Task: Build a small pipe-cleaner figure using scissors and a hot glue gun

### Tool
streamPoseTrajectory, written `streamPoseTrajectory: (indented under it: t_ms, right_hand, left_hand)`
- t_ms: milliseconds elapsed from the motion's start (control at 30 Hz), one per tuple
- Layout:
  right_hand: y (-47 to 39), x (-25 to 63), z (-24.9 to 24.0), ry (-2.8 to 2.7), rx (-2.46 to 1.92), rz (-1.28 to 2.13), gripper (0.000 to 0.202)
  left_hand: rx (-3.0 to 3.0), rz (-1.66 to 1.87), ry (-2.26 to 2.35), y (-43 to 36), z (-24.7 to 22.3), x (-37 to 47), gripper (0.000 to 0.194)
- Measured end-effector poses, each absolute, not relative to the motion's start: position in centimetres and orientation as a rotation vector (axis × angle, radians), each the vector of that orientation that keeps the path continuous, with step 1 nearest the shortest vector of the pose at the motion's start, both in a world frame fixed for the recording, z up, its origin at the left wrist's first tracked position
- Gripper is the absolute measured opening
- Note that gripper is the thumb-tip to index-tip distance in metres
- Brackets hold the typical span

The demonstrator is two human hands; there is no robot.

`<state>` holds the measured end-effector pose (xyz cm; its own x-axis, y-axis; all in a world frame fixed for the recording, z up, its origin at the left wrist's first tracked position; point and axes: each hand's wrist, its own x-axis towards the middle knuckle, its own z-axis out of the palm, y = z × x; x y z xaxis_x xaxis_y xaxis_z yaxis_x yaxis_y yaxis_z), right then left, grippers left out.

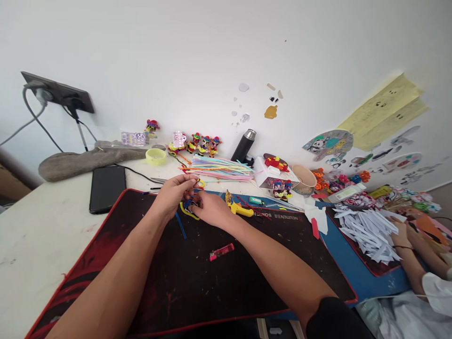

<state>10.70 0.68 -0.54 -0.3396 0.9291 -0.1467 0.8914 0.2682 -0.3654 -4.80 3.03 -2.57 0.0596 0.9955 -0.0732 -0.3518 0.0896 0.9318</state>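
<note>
My left hand (175, 192) and my right hand (212, 207) meet above the dark desk mat (197, 282). Between their closed fingers is a small pipe-cleaner figure (190, 203) in blue and yellow, largely covered by the fingers. A yellow pipe-cleaner end (201, 183) curls up at the left fingertips. Just below the hands, a blue pipe cleaner (181, 226) slants down over the mat. To the right of my right hand lies a yellow glue gun (242, 210). Nearer to me rests a pink lighter (221, 252).
Behind the hands lie a bundle of pastel pipe cleaners (221, 169) and several finished figures (205, 146). A black thermos (243, 145) leans there. At left are a phone (108, 189) and a tape roll (156, 157). Another person's hand (402, 235) is beside white paper strips (367, 233).
</note>
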Motion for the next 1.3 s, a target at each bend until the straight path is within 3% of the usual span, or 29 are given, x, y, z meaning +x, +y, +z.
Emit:
streamPoseTrajectory:
  t_ms: [500,1033,1300]
  right_hand:
    - [-1.3,12.6,-0.2,-2.135,-1.706,0.801,0.013]
    - [-2.4,10.4,-0.3,-2.52,-1.674,0.399,0.053]
    - [-2.1,9.1,-0.7,-2.56,-1.714,0.287,0.038]
  left_hand:
    - [0.9,1.274,0.965,3.1,-2.7,-4.8,0.044]
    - [0.914,1.278,0.976,3.1,-2.9,-4.8,0.043]
    - [0.893,1.285,0.96,3.1,-2.8,-4.9,0.044]
